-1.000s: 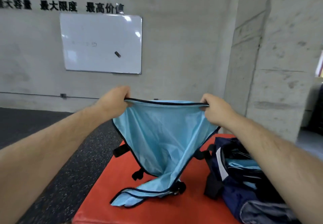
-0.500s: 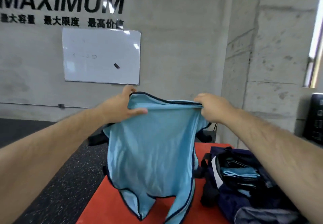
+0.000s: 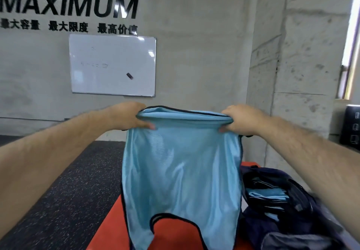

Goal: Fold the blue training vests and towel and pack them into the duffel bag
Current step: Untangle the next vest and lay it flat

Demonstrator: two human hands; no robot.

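A light blue training vest (image 3: pixel 181 171) with black trim hangs upside down in front of me, its hem stretched flat between my hands and its neck cutout at the bottom. My left hand (image 3: pixel 128 118) pinches the hem's left corner. The right corner is pinched by my right hand (image 3: pixel 240 120). To the right, a dark navy duffel bag (image 3: pixel 288 210) lies open on the orange mat (image 3: pixel 175 236), with folded blue fabric (image 3: pixel 265 195) inside it. No towel is clearly visible.
Dark speckled rubber floor (image 3: pixel 64 191) lies left of the mat. A concrete wall with a whiteboard (image 3: pixel 113 64) stands ahead, a concrete pillar (image 3: pixel 303 74) at right, and a black object (image 3: pixel 352 127) sits at the far right edge.
The vest went from a bunched shape dragging on the mat to hanging flat and spread out. Both hands rose slightly and pulled the hem taut; my view tilted upward.
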